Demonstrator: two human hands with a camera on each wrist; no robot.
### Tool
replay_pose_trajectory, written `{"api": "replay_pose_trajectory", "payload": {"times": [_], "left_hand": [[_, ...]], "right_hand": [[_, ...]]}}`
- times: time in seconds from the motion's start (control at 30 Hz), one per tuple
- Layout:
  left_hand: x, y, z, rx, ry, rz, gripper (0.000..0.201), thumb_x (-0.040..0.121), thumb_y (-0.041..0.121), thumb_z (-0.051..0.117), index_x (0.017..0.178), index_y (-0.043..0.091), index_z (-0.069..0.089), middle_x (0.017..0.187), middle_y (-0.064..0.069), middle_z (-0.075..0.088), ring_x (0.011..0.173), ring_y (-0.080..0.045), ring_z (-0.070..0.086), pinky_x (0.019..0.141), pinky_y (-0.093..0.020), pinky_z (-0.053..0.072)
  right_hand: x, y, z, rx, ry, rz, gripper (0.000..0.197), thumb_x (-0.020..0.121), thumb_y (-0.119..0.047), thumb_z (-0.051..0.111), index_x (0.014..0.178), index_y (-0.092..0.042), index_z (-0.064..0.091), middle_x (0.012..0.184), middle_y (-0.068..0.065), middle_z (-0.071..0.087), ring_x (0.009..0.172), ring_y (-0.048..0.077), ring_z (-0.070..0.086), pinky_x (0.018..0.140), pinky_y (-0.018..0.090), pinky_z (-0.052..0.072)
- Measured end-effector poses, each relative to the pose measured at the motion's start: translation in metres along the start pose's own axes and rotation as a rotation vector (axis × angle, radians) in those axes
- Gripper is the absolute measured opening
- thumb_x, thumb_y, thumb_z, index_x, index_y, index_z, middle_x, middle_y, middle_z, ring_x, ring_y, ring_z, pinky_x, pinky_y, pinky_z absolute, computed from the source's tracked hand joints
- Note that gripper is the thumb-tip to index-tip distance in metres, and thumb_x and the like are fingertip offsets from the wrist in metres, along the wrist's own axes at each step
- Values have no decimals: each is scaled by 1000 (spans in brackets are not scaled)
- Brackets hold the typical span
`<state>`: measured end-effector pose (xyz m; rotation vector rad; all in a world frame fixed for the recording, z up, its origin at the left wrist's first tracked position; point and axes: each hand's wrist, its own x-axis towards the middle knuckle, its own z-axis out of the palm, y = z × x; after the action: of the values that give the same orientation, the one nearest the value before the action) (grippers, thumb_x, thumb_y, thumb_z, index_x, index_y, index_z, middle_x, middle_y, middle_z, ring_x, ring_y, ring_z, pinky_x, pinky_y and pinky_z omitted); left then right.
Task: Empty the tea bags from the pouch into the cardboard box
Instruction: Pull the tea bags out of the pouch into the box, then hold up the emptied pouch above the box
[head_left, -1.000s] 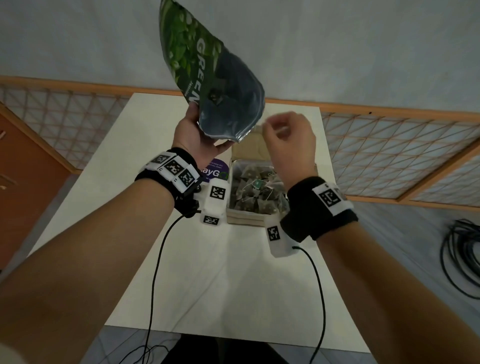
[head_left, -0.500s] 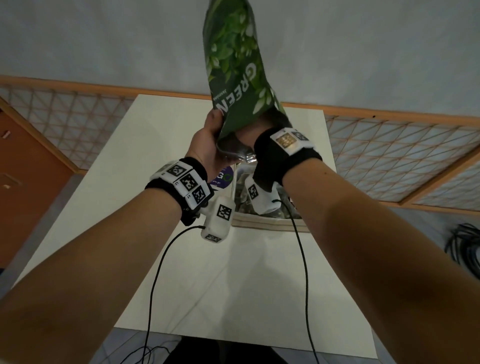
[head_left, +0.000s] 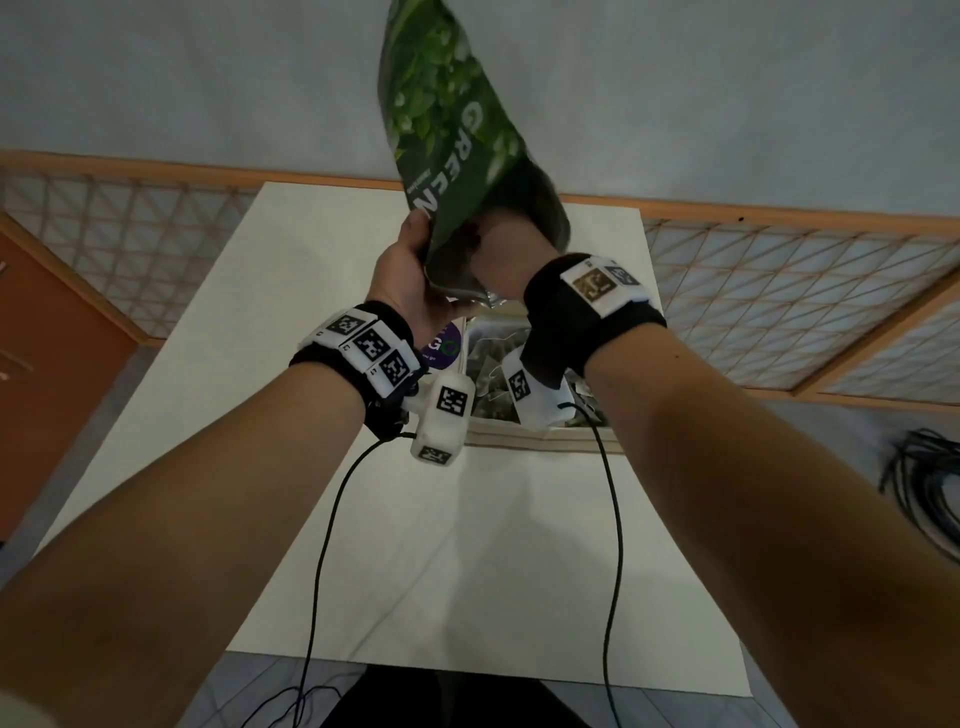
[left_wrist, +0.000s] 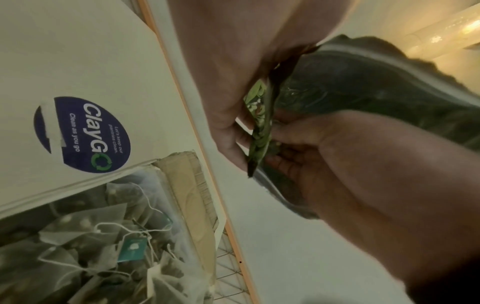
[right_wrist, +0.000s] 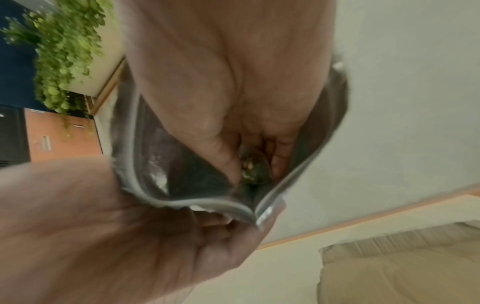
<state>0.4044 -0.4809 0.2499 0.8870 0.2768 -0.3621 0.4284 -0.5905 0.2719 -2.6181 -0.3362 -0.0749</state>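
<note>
A green foil pouch (head_left: 447, 135) is held mouth-down above the cardboard box (head_left: 540, 441). My left hand (head_left: 426, 254) grips the pouch's mouth edge (left_wrist: 257, 127) between thumb and fingers. My right hand (head_left: 498, 244) reaches up into the open mouth, so its fingers are hidden in the head view. In the right wrist view its thumb and fingers (right_wrist: 226, 156) pinch a tea bag (right_wrist: 250, 168) deep inside the silver lining (right_wrist: 161, 144). Several mesh tea bags (left_wrist: 91, 246) with strings lie in the box, whose flap carries a blue sticker (left_wrist: 83, 133).
The box stands at the far middle of a pale table (head_left: 467, 571). Two black wrist cables (head_left: 322, 519) hang over the table's front edge. Coiled black cables (head_left: 924, 483) lie on the floor at right. A wood-framed lattice panel (head_left: 779, 312) runs behind the table.
A second ago my right hand hovered outside, beside the pouch. It has since gone up into the pouch mouth, and the pouch has swung from leaning left to more upright.
</note>
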Motion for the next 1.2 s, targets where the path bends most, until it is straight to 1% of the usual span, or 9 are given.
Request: {"api": "replay_pose_trajectory", "payload": {"times": [0.17, 0.33, 0.4, 0.6, 0.77, 0.87, 1.0, 1.1, 1.2], "left_hand": [[-1, 5, -3, -19, 1, 24, 45, 106, 46, 31, 132, 19, 57, 138, -12, 62, 118, -31, 60, 95, -46, 51], [1, 16, -5, -93, -7, 66, 41, 105, 39, 36, 132, 17, 57, 123, -14, 68, 104, -31, 66, 76, -44, 59], [1, 19, -7, -130, -36, 64, 40, 104, 36, 34, 130, 16, 57, 134, -16, 63, 111, -33, 63, 77, -45, 60], [-5, 17, -10, -145, -84, 11, 44, 103, 36, 31, 136, 16, 52, 145, -15, 54, 118, -34, 59, 77, -43, 59], [-11, 10, -14, -107, -66, -4, 46, 103, 35, 33, 144, 19, 48, 144, -16, 54, 128, -36, 53, 82, -46, 57], [-16, 6, -14, -77, -70, -5, 38, 104, 35, 34, 132, 20, 56, 141, -16, 56, 129, -36, 53, 92, -50, 54], [-16, 1, -16, -42, -52, -4, 37, 106, 38, 32, 117, 20, 62, 132, -14, 62, 127, -35, 56, 96, -52, 52], [-12, -5, -13, -22, -16, -20, 46, 105, 45, 39, 131, 15, 60, 139, -16, 60, 127, -34, 58, 99, -53, 52], [-16, -11, -5, 17, -34, -62, 57, 102, 55, 41, 137, 14, 57, 137, -12, 61, 124, -30, 58, 96, -48, 54]], "right_hand": [[-37, 4, -12, 261, 4, -6, 35, 84, -2, 51, 113, -15, 66, 114, 7, 65, 108, 22, 60, 95, 32, 48], [-81, 9, -29, 430, 523, 5, 12, 84, -8, 65, 91, -15, 69, 90, -6, 66, 90, 14, 58, 80, 15, 46], [-90, 20, -26, 410, 587, 56, 10, 83, -12, 66, 89, -20, 68, 84, -13, 63, 90, 17, 56, 76, 20, 46], [-100, 53, 0, 488, 362, 281, 9, 86, -9, 64, 91, -17, 65, 83, -14, 59, 77, 0, 54, 65, 6, 40], [-106, 75, 23, 392, 119, 410, 13, 89, -12, 58, 97, -21, 65, 98, -2, 69, 85, 17, 66, 75, 35, 58], [-111, 73, 16, 346, 151, 465, 23, 89, -17, 56, 111, -23, 63, 114, 1, 64, 83, 14, 63, 76, 33, 57], [-109, 41, -9, 581, 401, 288, 29, 92, -30, 57, 120, -23, 54, 122, -7, 55, 89, 1, 55, 83, 24, 51], [-104, 14, -10, 641, 249, 120, 47, 76, -50, 71, 116, -40, 48, 127, -6, 39, 115, 12, 46, 93, 23, 45], [-95, 7, -1, 570, 224, 118, 33, 76, -30, 78, 105, -23, 64, 124, 2, 40, 110, 12, 47, 94, 12, 42]]}}
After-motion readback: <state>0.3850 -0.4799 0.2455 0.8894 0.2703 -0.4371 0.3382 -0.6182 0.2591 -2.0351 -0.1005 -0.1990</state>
